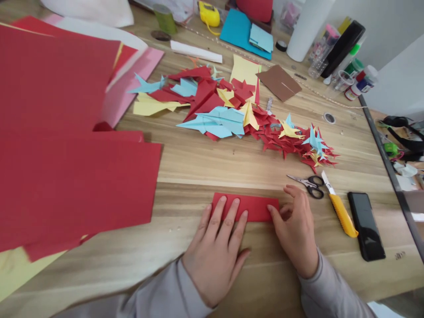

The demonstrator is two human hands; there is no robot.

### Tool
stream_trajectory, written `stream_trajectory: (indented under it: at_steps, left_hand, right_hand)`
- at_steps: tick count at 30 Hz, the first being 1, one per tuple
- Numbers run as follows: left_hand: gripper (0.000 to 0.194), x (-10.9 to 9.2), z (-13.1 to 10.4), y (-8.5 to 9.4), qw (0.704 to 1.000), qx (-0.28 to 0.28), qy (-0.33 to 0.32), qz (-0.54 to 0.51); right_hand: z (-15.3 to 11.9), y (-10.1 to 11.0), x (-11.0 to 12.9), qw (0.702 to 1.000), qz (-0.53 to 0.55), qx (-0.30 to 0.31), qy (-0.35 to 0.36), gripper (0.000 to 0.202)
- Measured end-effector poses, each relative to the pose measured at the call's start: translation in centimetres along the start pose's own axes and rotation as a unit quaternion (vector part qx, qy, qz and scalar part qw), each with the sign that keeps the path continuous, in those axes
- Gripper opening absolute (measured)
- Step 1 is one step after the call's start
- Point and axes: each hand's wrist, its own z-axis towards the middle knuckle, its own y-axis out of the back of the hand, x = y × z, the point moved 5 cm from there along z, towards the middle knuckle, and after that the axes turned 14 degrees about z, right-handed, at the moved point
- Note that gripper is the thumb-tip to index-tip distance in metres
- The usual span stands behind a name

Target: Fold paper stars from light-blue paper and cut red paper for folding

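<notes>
A folded strip of red paper (258, 207) lies flat on the wooden table in front of me. My left hand (218, 243) rests palm down on its left part, fingers stretched out and spread. At the strip's right end, the thumb of my right hand (294, 225) touches the paper. That hand's index finger is raised apart from the thumb, and its other fingers are loosely curled and partly hidden. Just beyond the right hand lie scissors (311, 183) with black handles. A yellow-handled utility knife (342, 212) with its blade out is to their right.
Large red paper sheets (76, 185) are stacked at left. Folded paper planes (215, 121) in red, blue and yellow form a long heap across the middle. A black phone (366, 225) lies at right. Behind are a yellow tape measure (209, 14), brown paper (279, 83) and several bottles.
</notes>
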Motion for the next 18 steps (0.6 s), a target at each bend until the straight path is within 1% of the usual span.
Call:
stream_trajectory:
  at_steps: [3, 6, 7, 9, 11, 15, 18]
  left_hand:
    - [0.062, 0.0, 0.0, 0.0, 1.0, 0.002, -0.001, 0.0]
    - [0.062, 0.0, 0.0, 0.1, 1.0, -0.002, -0.002, -0.001]
    - [0.062, 0.0, 0.0, 0.1, 1.0, -0.005, -0.002, 0.0]
    - [0.062, 0.0, 0.0, 0.1, 1.0, -0.007, -0.002, 0.002]
    - [0.061, -0.1, 0.0, 0.0, 1.0, -0.009, -0.001, 0.002]
    - [0.06, -0.1, 0.2, -0.1, 1.0, -0.011, 0.0, -0.001]
    - [0.059, -0.1, 0.2, -0.1, 1.0, -0.008, 0.001, -0.006]
  right_hand:
    - [0.0, 0.3, 0.6, 0.998, -0.054, 0.0, 0.031, 0.026]
    - [-0.5, 0.7, 2.1, 0.981, -0.161, 0.0, 0.108, 0.015]
    - [-0.8, 0.7, 2.6, 0.975, -0.18, 0.005, 0.133, 0.01]
    - [-1.5, 0.6, 3.5, 0.968, -0.186, 0.028, 0.168, 0.009]
    - [-2.3, 0.2, 4.0, 0.961, -0.194, 0.048, 0.192, 0.013]
    - [-3.4, -0.6, 3.9, 0.948, -0.227, 0.08, 0.207, 0.021]
    - [-3.7, -0.8, 3.5, 0.947, -0.241, 0.077, 0.2, 0.021]
